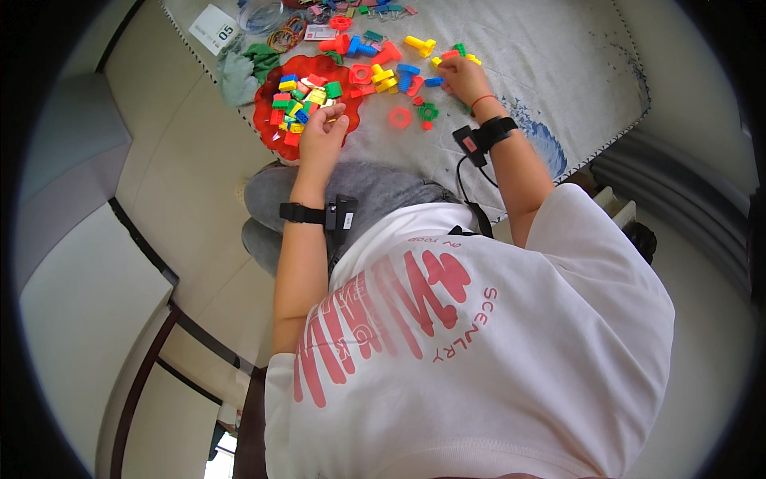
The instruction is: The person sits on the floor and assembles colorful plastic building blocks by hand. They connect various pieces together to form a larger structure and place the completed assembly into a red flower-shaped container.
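Note:
My left hand [321, 136] hovers at the right side of a red scalloped dish [262, 120]. Its fingers are bent, with a gap between thumb and fingertips, and nothing shows in them. Small toy building bricks [297, 104] in red, yellow, green, blue and white are heaped in the dish. Farther right, my right hand [465, 80] is closed, fingertips down among small bricks [452, 56]; whatever it pinches is hidden. A small blue piece [433, 82] lies beside those fingers. Just left of it are a blue toy bolt [407, 77] and a yellow toy bolt [383, 79].
More plastic bolts and nuts, such as a yellow bolt [420, 46] and a red ring nut [400, 118], are scattered over the pale tablecloth [550, 56]. Green cloth [237, 73], rubber bands [288, 34], a clear container [262, 14] and binder clips [391, 12] lie at the far left.

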`<move>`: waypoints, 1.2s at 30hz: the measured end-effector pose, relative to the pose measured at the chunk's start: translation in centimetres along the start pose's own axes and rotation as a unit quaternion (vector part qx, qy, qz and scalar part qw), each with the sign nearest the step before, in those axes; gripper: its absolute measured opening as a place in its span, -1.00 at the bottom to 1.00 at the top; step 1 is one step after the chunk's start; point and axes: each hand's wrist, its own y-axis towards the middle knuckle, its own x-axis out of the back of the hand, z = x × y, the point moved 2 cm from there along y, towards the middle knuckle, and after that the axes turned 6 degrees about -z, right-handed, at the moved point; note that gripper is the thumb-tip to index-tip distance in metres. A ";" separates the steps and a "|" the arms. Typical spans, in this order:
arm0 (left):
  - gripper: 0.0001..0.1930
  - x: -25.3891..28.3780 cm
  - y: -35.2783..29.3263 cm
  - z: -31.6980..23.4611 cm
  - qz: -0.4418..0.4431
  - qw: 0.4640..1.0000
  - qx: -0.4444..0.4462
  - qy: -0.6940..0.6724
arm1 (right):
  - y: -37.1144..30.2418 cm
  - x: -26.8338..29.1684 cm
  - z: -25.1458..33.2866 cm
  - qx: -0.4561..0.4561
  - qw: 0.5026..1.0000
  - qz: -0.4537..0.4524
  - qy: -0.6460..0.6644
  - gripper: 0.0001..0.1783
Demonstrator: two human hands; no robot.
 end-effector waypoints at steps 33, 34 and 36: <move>-0.57 -4.2 1.0 0.7 0.098 0.995 -0.034 0.012 | -1.1 -1.3 1.6 -0.012 0.970 -0.095 -0.223 -0.55; -0.58 -4.1 1.1 0.7 0.102 0.994 -0.039 0.015 | -0.9 -1.5 1.4 -0.004 0.976 -0.102 -0.195 -0.54; -0.60 -3.9 1.1 0.9 0.106 0.993 -0.046 0.020 | -0.7 -1.7 1.2 0.015 0.984 -0.111 -0.138 -0.53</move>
